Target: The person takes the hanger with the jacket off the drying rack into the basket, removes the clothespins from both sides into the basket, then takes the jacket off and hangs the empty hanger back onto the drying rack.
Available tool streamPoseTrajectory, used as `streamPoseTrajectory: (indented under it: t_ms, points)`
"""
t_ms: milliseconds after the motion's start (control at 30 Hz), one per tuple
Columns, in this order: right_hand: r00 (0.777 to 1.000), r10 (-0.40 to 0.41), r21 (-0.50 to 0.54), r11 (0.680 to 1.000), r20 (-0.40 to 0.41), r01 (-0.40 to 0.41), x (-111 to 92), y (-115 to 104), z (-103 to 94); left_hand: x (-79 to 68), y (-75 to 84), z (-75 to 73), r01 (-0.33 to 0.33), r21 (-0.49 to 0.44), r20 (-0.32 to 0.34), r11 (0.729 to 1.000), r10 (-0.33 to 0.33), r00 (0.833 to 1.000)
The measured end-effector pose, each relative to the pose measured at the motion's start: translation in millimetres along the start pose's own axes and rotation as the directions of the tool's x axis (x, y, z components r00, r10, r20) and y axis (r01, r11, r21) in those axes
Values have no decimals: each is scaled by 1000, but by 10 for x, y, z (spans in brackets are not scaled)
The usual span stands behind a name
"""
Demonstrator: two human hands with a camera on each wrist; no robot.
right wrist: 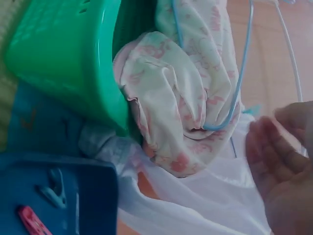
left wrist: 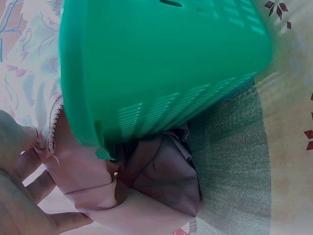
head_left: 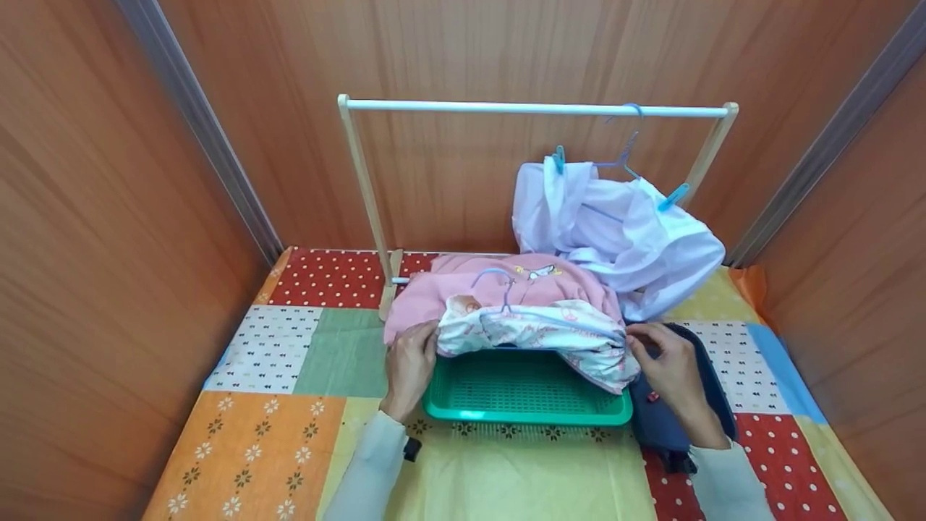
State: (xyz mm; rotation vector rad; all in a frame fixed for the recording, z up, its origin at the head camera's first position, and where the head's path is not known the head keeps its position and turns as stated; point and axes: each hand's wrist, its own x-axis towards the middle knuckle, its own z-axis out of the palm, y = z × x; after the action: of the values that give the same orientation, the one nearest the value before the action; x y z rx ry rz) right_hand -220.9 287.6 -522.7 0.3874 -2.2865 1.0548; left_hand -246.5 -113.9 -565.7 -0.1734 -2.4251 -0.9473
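A white garment with pink print (head_left: 550,327) lies across the far side of a green basket (head_left: 528,417), a blue hanger (head_left: 508,297) along its top. At the garment's left end, my left hand (head_left: 412,365) pinches its edge beside a zipper (left wrist: 53,128), the other fingers spread over pink cloth (left wrist: 88,181). My right hand (head_left: 665,362) is by the garment's right end. In the right wrist view its fingers look blurred and loosely extended, apart from the cloth and the hanger's blue arm (right wrist: 239,73). Behind the basket, a pink garment (head_left: 434,289) is spread under the rack.
A rack with a white rod (head_left: 463,107) stands at the back. From it hangs a white shirt (head_left: 622,239) with teal clothespins (head_left: 674,196). Right of the basket sits a dark blue tray (right wrist: 63,160) with a pink clothespin (right wrist: 33,221). Wooden panels (head_left: 94,217) enclose the patchwork-covered surface.
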Motion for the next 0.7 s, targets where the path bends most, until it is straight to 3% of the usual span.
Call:
streamPoseTrajectory:
  t_ms: [167,333,700]
  points:
    - [988,-138,-124,981,77,146,13,65,94,13,1,-15,-19,11,-1,1000,19,1000]
    - [975,-197,-181,960,100,213,16,116,180,28,6,-33,-17,6,23,1000,17,1000]
    - [974,-219,-264,938,58,226,-13,142,308,8,-12,-50,6,-23,54,1000,-4,999]
